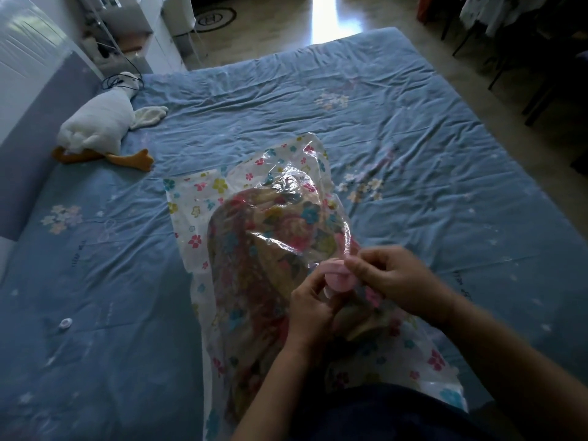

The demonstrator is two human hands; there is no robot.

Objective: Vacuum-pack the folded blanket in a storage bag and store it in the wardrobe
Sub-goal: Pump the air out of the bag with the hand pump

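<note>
A clear storage bag printed with small coloured flowers lies on the blue bed sheet. Inside it shows the folded floral blanket. A round pink valve sits on the bag's upper face. My left hand grips the valve's near side from below. My right hand pinches the valve's right edge with thumb and fingers. Part of the valve is hidden by my fingers.
A small round pink cap lies loose on the sheet at the left. A white plush goose with orange feet lies by the grey headboard. Dark chair legs stand on the floor beyond the bed's right edge.
</note>
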